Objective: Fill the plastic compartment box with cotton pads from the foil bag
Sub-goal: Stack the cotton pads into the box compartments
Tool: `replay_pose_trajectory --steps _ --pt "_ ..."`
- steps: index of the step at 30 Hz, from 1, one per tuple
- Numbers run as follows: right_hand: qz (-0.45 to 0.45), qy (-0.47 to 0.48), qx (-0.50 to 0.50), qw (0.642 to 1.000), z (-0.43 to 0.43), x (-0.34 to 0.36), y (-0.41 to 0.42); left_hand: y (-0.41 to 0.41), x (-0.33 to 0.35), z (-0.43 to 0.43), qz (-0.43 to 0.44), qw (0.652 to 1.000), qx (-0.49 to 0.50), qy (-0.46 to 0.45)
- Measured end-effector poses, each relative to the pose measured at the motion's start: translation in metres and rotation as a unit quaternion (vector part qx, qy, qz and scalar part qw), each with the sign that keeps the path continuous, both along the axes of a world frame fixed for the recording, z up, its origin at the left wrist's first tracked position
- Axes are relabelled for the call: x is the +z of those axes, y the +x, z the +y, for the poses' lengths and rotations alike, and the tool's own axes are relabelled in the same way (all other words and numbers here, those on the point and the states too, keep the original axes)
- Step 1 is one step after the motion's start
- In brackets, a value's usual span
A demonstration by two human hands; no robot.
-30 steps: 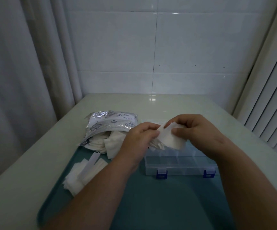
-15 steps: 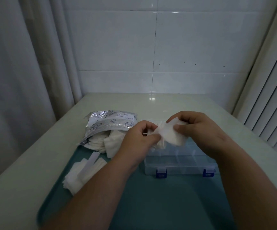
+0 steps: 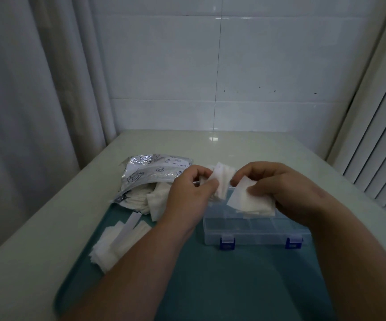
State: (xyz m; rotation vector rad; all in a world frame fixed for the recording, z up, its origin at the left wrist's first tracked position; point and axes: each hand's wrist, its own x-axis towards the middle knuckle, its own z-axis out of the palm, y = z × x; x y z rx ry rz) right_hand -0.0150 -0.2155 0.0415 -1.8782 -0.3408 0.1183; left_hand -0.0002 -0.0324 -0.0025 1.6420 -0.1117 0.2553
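The foil bag [image 3: 155, 172] carries small upside-down print, too blurred to read with certainty.

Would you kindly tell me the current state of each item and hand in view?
Foil bag: open, lying flat, pads spilling from its mouth.
Compartment box: on the tray, front compartments look empty; lid unclear.
Left hand: pinching a small stack of pads.
Right hand: gripping separate pads above the box.
Loose pads: piled on the tray, untouched.

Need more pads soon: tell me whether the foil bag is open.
Open: cotton pads spill out of the foil bag onto the tray.
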Motion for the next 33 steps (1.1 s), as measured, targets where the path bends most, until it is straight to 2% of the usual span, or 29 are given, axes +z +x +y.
replay_pose_trajectory --steps 11,20,24,28,33 --pt "0.008 -0.017 -0.015 1.0 0.0111 0.0001 -0.0025 -0.0015 0.0013 0.0004 -0.002 1.0 -0.024 -0.006" --pt "0.017 0.084 -0.017 0.996 0.0029 -0.0019 0.003 -0.004 0.0093 -0.0006 0.033 0.992 -0.041 -0.11" --pt "0.034 0.101 -0.009 0.994 0.0025 -0.0026 0.0035 -0.0013 0.006 -0.0005 0.044 0.992 -0.041 -0.112" --pt "0.037 0.068 -0.023 0.997 0.0033 -0.0041 0.0037 -0.0026 0.0074 -0.0005 0.048 0.991 -0.054 -0.11" --pt "0.018 -0.013 -0.045 0.999 0.0068 -0.0063 0.0043 -0.0014 0.0034 -0.0008 0.036 0.997 -0.051 -0.044"
